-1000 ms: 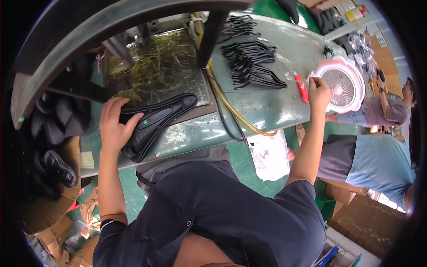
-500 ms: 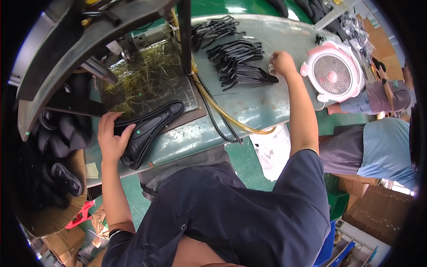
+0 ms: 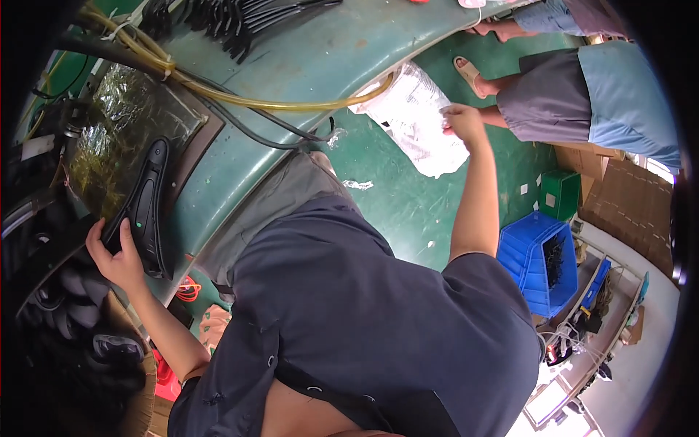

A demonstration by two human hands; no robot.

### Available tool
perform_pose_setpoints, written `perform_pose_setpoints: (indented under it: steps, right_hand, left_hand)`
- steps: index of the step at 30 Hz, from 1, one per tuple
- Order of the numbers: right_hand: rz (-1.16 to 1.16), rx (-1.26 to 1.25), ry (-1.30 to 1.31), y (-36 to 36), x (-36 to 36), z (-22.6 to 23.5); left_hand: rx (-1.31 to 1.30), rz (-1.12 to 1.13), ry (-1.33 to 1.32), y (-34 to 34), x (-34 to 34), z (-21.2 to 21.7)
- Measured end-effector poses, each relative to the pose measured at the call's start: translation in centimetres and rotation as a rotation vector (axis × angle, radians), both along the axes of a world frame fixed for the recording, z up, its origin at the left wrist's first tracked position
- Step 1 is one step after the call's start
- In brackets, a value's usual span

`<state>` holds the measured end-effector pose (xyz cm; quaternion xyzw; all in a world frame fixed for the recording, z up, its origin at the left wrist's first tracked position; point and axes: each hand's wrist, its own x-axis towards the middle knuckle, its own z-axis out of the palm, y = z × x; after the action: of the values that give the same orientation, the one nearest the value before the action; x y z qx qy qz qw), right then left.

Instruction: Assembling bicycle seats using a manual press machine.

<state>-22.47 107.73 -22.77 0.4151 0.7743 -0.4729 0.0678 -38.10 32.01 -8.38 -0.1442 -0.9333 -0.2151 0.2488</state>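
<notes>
A long black bicycle saddle (image 3: 148,207) with a narrow nose and a small green dot lies at the left, partly over the press plate (image 3: 116,138). My left hand (image 3: 120,258) grips its near left edge, thumb on top, fingers partly hidden. Out to the right, my right hand (image 3: 464,125) is raised over the floor with its fingers pinched together. Whatever they hold, if anything, is too small to make out. Below that hand a crumpled white plastic sheet (image 3: 419,124) lies on the green floor.
Black bent rods (image 3: 244,18) lie at the green table's (image 3: 306,69) far side. Yellow and black hoses (image 3: 284,105) cross its edge. A carton (image 3: 145,386) with dark pieces stands lower left. A blue crate (image 3: 528,262) is at the right; a person in blue (image 3: 633,95) stands beyond.
My view has swung right and down towards the floor. My right hand has moved from beside the black rods to over the white sheet. The left hand stays at the saddle.
</notes>
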Motion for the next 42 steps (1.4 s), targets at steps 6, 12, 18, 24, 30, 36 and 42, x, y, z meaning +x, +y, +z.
perform_pose_setpoints:
  steps: [6, 12, 18, 24, 30, 36, 42]
  right_hand:
    - [0.15, 0.566, -0.281, -0.8, 0.5, -8.8]
    - [0.119, 0.77, 0.753, -9.4, -13.3, 11.8]
    - [0.997, 0.873, 0.899, -19.8, -22.7, 19.0]
    - [1.119, 0.926, 0.451, -20.2, -28.2, 17.1]
    - [1.143, 0.951, 0.309, -18.5, -25.1, 19.2]
    - [0.819, 0.693, 0.396, -17.4, -20.2, 23.1]
    - [1.039, 0.032, 0.69, -32.5, -16.5, 20.1]
  left_hand:
    - [-0.015, -0.003, 0.004, 0.9, 0.6, 1.0]
    - [-0.046, 0.009, -0.058, 1.4, 1.8, 2.8]
    - [-0.009, -0.015, -0.11, 3.0, 2.4, 4.3]
    - [0.034, 0.024, -0.08, 5.3, 2.3, 3.0]
    - [0.117, 0.055, -0.014, 4.7, 3.0, 2.2]
    - [0.342, 0.027, -0.108, 3.2, 3.7, 1.5]
    - [0.395, 0.034, -0.037, 5.1, 2.9, 0.7]
